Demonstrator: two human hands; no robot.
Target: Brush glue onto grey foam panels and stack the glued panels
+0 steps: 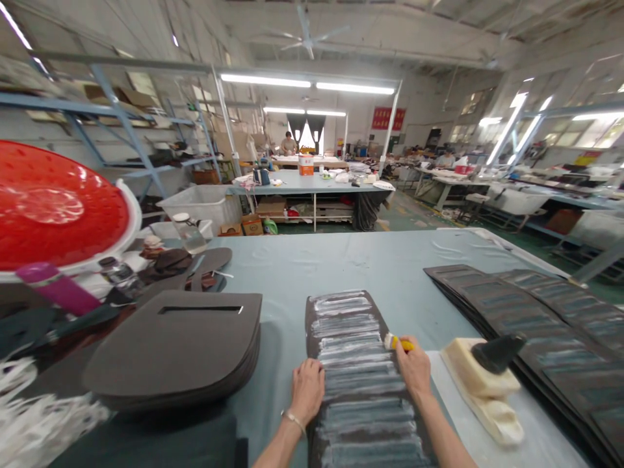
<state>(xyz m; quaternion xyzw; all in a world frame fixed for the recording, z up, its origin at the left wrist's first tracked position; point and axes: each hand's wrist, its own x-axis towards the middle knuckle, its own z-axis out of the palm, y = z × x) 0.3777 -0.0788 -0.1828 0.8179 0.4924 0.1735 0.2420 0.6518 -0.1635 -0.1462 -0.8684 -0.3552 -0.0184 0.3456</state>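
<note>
A long dark grey panel [358,383] lies on the blue table before me, crossed by rows of wet-looking white streaks, some bluish. My left hand [308,388] rests at its left edge, fingers curled together against the border. In my right hand [414,367], at the panel's right edge, is a small brush [400,344] with a yellow handle. Its white tip points left over the panel's edge. Just right of that hand stands a cream block-shaped holder [480,377] with a black cone-shaped piece on top.
At left sits a stack of dark rounded panels [180,344] with a slot. Streaked panels [531,331] lie piled at right. A red-and-white basin [63,208], a purple bottle [58,287] and a clear jar [189,233] stand at far left. Another table [287,182] is beyond.
</note>
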